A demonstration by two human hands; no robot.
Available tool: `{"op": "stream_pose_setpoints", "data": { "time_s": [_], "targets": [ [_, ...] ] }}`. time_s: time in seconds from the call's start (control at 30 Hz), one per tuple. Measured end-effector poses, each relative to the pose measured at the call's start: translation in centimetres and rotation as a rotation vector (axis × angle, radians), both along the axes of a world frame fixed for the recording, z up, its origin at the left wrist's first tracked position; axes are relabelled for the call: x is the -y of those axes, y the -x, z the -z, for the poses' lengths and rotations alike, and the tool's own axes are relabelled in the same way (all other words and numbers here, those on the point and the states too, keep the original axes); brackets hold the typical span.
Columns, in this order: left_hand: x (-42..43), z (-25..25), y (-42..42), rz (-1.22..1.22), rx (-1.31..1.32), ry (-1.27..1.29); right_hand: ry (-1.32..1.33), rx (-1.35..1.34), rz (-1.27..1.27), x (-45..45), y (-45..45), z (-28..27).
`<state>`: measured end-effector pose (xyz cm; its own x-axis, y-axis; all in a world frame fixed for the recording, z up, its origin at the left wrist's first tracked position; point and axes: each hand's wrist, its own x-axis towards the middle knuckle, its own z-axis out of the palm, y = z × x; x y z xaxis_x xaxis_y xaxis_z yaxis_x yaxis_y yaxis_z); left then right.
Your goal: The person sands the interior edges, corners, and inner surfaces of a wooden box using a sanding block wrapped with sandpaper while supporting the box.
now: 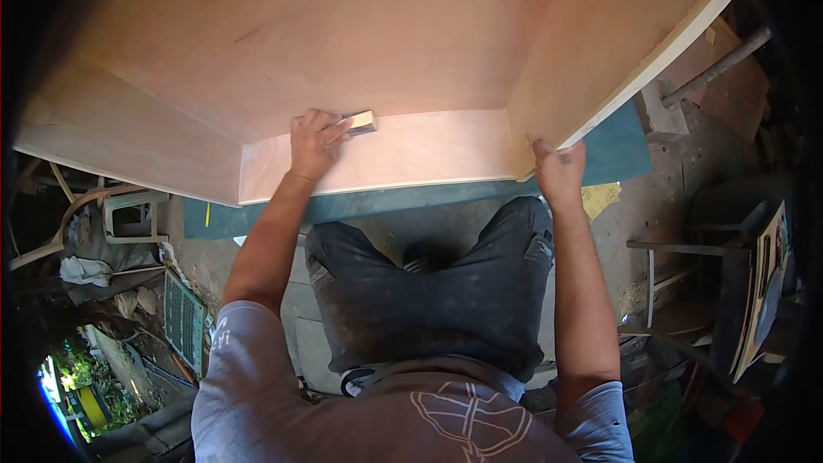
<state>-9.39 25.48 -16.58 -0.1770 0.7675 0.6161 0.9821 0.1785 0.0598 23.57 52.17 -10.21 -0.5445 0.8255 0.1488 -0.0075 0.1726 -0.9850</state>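
A large wooden cabinet [411, 26] lies open side up before me, with tall side walls and a low front wall. Inside it, my left hand [315, 144] is closed around a small sanding block [363, 123] with a pale top and dark sides. The block is against the inner surface, near where the front wall [411, 150] meets the broad panel. At the right corner, my right hand [560, 170] grips the edge of the side panel [634, 77], its fingers partly hidden behind the wood.
A teal-topped bench [343, 206] supports the cabinet, with a yellow pencil-like stick [207, 214] on its left end. A yellowish scrap [602, 197] shows by my right forearm. A plastic stool [133, 214] and green crate [184, 317] stand left; chair frames and boards [759, 291] crowd the right.
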Motion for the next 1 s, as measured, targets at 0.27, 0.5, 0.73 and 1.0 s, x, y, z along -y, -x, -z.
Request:
{"op": "stream_pose_setpoints", "data": {
  "time_s": [0.27,0.5,0.73,1.0],
  "targets": [
    [-15.8,1.2,-12.0,0.030,0.062,-0.017,-0.003,-0.064,0.058,0.0,0.0,0.2],
    [-3.8,0.8,-3.3,-0.119,-0.002,0.028,-0.010,-0.036,0.033,-0.3,0.1,0.1],
    [-4.6,0.7,-3.5,-0.086,-0.032,-0.021,-0.019,-0.049,0.058,-0.1,0.3,0.2],
    [-4.8,0.4,-3.7,-0.051,0.003,0.020,-0.026,-0.039,0.044,-0.3,-0.2,0.3]
  ]
}}
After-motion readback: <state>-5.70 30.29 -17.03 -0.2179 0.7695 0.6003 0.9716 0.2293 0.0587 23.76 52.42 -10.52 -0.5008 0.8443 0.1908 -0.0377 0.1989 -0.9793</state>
